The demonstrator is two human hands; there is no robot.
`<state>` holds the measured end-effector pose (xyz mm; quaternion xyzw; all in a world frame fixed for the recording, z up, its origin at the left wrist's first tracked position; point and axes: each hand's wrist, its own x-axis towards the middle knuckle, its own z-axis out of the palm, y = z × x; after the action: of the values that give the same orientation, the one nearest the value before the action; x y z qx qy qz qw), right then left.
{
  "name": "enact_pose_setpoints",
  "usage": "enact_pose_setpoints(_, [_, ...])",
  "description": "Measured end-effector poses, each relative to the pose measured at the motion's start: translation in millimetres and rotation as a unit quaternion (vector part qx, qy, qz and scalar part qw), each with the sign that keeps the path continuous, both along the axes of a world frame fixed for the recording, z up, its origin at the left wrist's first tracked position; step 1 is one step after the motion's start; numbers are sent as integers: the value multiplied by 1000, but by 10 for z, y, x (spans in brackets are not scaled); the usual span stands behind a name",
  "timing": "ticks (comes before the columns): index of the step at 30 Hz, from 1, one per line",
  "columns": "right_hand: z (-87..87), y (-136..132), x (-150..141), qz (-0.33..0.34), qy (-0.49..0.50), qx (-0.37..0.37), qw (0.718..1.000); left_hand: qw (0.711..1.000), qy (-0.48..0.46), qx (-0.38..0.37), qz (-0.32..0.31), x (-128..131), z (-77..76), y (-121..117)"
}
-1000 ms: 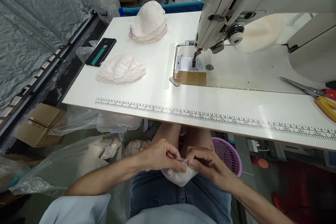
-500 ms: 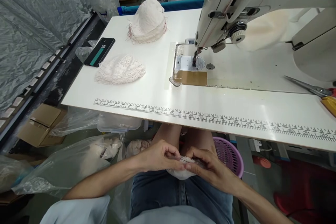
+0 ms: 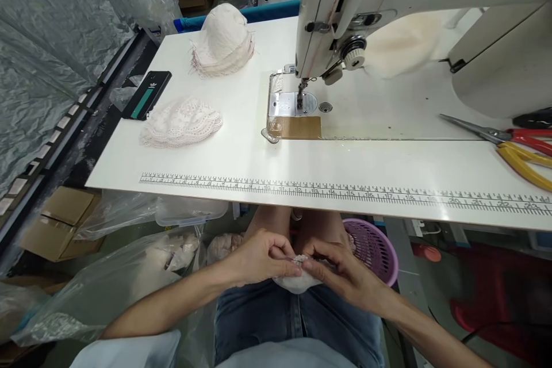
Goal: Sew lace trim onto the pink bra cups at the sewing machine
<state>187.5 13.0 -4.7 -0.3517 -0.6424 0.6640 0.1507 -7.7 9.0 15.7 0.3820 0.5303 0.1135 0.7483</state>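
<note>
Over my lap, a small white cloth piece with a lacy edge (image 3: 297,283) is pinched between my two hands. My left hand (image 3: 269,256) grips its edge from the left, thumb and fingers pressed together. On the other side my right hand (image 3: 340,270) holds the same edge, its thumb close to the left one. Much of the cloth is hidden by the fingers. Up on the white table lie a flat white lace piece (image 3: 181,122) and, behind it, a stack of rounded white cloth pieces (image 3: 224,40) with frayed edges.
A sewing machine (image 3: 332,23) stands on the table (image 3: 241,161), whose front edge carries a printed ruler. Scissors (image 3: 509,141) with red and yellow handles lie at right, a black phone (image 3: 147,95) at left. Below are a purple basket (image 3: 373,247), a plastic bag (image 3: 107,276) and a cardboard box (image 3: 60,221).
The view has turned somewhat to the right, so the table's things appear further left and more of the scissors shows. Both hands keep their pinch on the cloth, with little finger movement.
</note>
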Motion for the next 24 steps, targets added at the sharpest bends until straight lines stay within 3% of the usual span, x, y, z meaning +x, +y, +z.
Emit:
enact_pose_setpoints(6, [-24,6,70,-29,-20,30,999,998,-31,-50,32,100,-59,35])
enact_pose_setpoints(12, [7,-15,206,-58,-72,98,991,998,-31,-57,11,260,-72,137])
enact_pose_setpoints(15, [141,-14,324,-69,-111,155,979,998,-33,-61,-2,354,-93,195])
enact_pose_setpoints(19, [534,107,750,-80,-133,200,968,996,-24,-84,-4,453,-67,250])
enact_pose_setpoints(21, [700,288,1106,-162,-183,256,935,996,-19,-90,6,472,-44,267])
enact_pose_setpoints(22, [737,410,1300,-220,-219,315,897,996,-17,-92,11,472,-36,272])
enact_pose_setpoints(24, [697,684,1665,-281,-344,426,788,996,-19,-87,11,456,-29,273])
